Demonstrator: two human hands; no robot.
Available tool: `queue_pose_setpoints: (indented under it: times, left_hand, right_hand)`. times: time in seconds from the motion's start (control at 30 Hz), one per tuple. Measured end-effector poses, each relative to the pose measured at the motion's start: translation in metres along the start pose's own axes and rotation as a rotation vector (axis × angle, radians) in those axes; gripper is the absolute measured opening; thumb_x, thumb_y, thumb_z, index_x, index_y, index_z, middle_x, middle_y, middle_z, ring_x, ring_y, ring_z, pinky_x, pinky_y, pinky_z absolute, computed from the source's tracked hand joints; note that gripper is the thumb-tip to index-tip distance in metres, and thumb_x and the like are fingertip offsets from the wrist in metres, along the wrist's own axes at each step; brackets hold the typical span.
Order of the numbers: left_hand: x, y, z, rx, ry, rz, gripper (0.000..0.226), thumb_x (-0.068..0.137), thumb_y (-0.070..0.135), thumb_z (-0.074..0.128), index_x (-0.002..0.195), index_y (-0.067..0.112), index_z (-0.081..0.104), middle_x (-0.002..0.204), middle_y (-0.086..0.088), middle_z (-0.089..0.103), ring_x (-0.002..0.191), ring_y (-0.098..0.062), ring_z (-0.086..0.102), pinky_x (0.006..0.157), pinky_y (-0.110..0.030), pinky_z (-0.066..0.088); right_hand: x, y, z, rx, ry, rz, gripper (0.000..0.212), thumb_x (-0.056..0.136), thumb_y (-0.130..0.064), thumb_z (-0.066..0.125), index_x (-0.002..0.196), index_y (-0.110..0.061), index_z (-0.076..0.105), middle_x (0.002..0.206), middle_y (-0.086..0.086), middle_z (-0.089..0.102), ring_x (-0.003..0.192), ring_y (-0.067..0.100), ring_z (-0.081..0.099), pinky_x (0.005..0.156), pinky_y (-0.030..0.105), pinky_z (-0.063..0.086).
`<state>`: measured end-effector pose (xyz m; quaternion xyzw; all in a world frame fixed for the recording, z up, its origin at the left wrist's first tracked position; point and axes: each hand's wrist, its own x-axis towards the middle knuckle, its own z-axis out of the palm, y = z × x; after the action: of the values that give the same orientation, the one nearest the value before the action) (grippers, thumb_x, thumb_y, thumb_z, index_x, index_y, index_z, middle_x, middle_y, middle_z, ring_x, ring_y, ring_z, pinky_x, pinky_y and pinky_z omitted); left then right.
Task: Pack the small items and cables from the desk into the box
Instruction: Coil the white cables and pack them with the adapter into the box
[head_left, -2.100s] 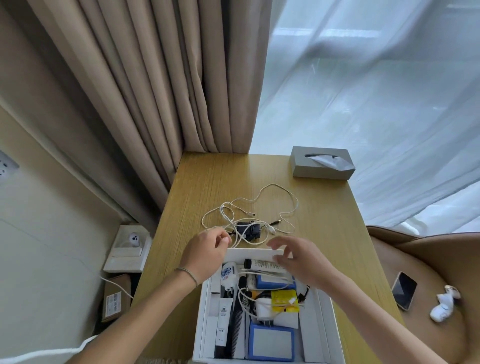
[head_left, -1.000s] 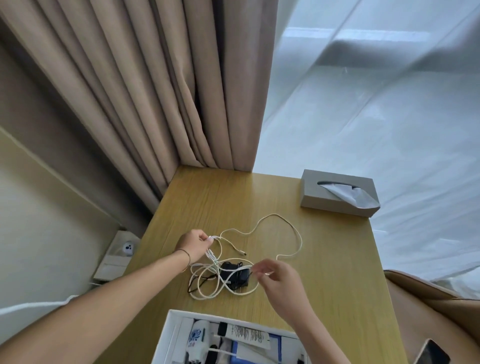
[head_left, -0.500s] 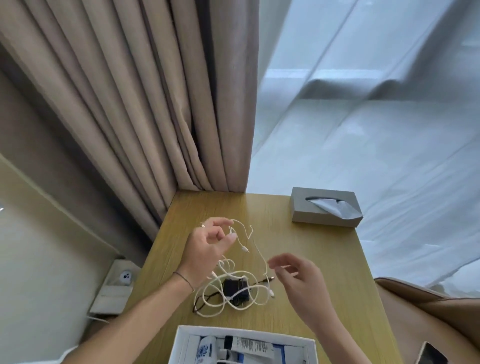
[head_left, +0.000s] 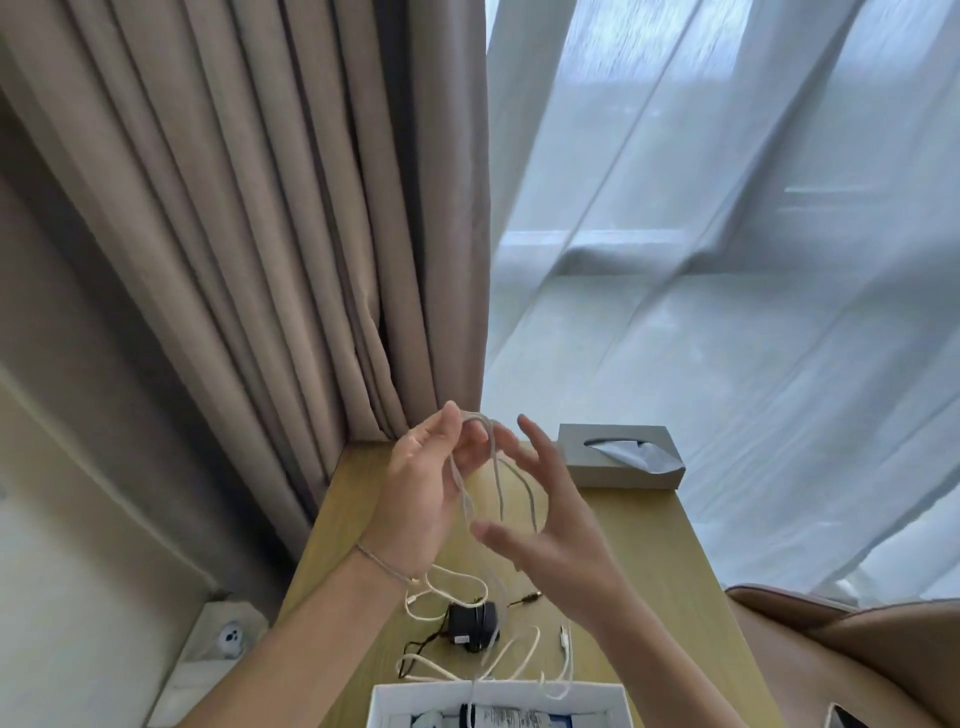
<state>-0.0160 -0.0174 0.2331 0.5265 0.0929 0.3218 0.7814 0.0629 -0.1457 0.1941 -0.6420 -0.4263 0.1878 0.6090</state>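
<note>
Desk (head_left: 639, 525), one white cable (head_left: 496, 483), two hands.

I'm seeing a grey tissue box (head_left: 621, 462) at the desk's far end, beige curtains (head_left: 249, 234), sheer drapes (head_left: 727, 260) behind.

A domestic or hotel-type room: heavy beige curtains (head_left: 291, 234) and sheer drapes (head_left: 727, 260) cover a window behind a wooden counter (head_left: 644, 545) bearing a tissue box (head_left: 618, 470), beside a brown armchair (head_left: 857, 660).
</note>
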Motion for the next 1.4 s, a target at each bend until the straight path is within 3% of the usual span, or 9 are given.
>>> queue_pose_setpoints:
  times: [0.1,0.23,0.33,0.4,0.63,0.87,1.0,1.2,1.4]
  left_hand:
    - [-0.006,0.006,0.009,-0.165,0.008,-0.063,0.034,0.100,0.031,0.047,0.085,0.005,0.061,0.093,-0.018,0.060,0.100,-0.036,0.054,0.093,-0.050,0.042]
    - [-0.011,0.015,0.009,-0.274,0.092,-0.087,0.030,0.105,0.029,0.039,0.092,0.009,0.057,0.088,-0.009,0.059,0.089,-0.025,0.058,0.101,-0.050,0.042]
    - [-0.014,0.020,0.000,-0.269,0.100,-0.089,0.029,0.106,0.031,0.035,0.100,0.015,0.059,0.083,-0.004,0.057,0.078,-0.020,0.060,0.081,-0.039,0.048]
    - [-0.016,0.023,-0.011,-0.233,0.094,-0.078,0.026,0.104,0.030,0.036,0.108,0.017,0.058,0.080,-0.002,0.054,0.068,-0.018,0.056,0.062,-0.029,0.043]
    - [-0.023,0.035,-0.057,0.469,0.056,0.107,0.027,0.106,0.038,0.036,0.107,0.014,0.050,0.081,-0.008,0.054,0.045,-0.007,0.028,0.040,-0.017,0.026]
    - [-0.048,0.011,-0.063,1.161,-0.391,-0.054,0.072,0.065,0.083,0.063,0.107,0.031,0.035,0.078,0.001,0.065,0.051,0.000,0.051,0.051,-0.017,0.043]
    - [-0.053,-0.007,-0.052,1.380,-0.585,-0.167,0.049,0.071,0.083,0.060,0.094,0.041,0.054,0.060,0.006,0.060,0.047,-0.005,0.049,0.048,-0.024,0.040]
    - [-0.055,-0.011,-0.045,0.802,-0.515,-0.214,0.056,0.085,0.074,0.050,0.060,0.025,0.056,0.053,0.004,0.046,0.049,-0.018,0.039,0.049,-0.032,0.033]
    - [-0.063,-0.024,-0.038,0.419,-0.057,-0.102,0.050,0.101,0.042,0.041,0.095,0.004,0.074,0.065,-0.006,0.064,0.054,-0.013,0.053,0.053,-0.022,0.043]
  right_hand:
    - [0.002,-0.005,0.016,0.184,-0.068,0.060,0.094,0.080,-0.018,0.081,0.154,-0.038,0.026,0.142,-0.008,0.059,0.128,0.003,0.056,0.099,0.019,0.047]
    - [0.002,-0.014,0.028,0.373,-0.104,0.193,0.069,0.090,-0.009,0.073,0.144,-0.036,0.041,0.093,-0.002,0.077,0.084,0.008,0.072,0.071,0.017,0.054]
    - [0.000,-0.019,0.037,0.456,-0.215,0.255,0.019,0.098,-0.013,0.063,0.116,-0.010,0.066,0.072,0.007,0.065,0.063,0.024,0.063,0.076,0.046,0.052]
    - [-0.004,-0.017,0.042,0.450,-0.270,0.292,0.021,0.101,-0.016,0.059,0.099,0.004,0.065,0.057,0.002,0.044,0.049,0.018,0.045,0.068,0.048,0.046]
    - [-0.022,0.003,0.022,0.209,-0.416,0.413,0.028,0.101,-0.029,0.059,0.081,-0.011,0.066,0.053,-0.008,0.036,0.048,0.012,0.031,0.056,0.030,0.036]
    - [-0.022,0.001,-0.013,0.046,-0.410,0.382,0.024,0.102,-0.024,0.057,0.089,-0.008,0.069,0.054,-0.015,0.046,0.051,0.005,0.042,0.059,0.024,0.042]
    - [-0.020,-0.007,-0.013,-0.163,-0.384,0.272,0.026,0.102,-0.026,0.057,0.081,-0.020,0.070,0.052,-0.018,0.051,0.051,0.002,0.045,0.060,0.026,0.043]
    - [-0.022,-0.006,-0.015,-0.089,-0.288,0.194,0.033,0.100,-0.036,0.056,0.068,-0.031,0.063,0.052,-0.017,0.046,0.049,0.003,0.041,0.056,0.024,0.043]
    - [-0.036,0.006,-0.003,0.039,-0.300,0.242,0.034,0.103,-0.034,0.045,0.074,-0.021,0.059,0.061,-0.006,0.048,0.057,0.017,0.045,0.061,0.038,0.044]
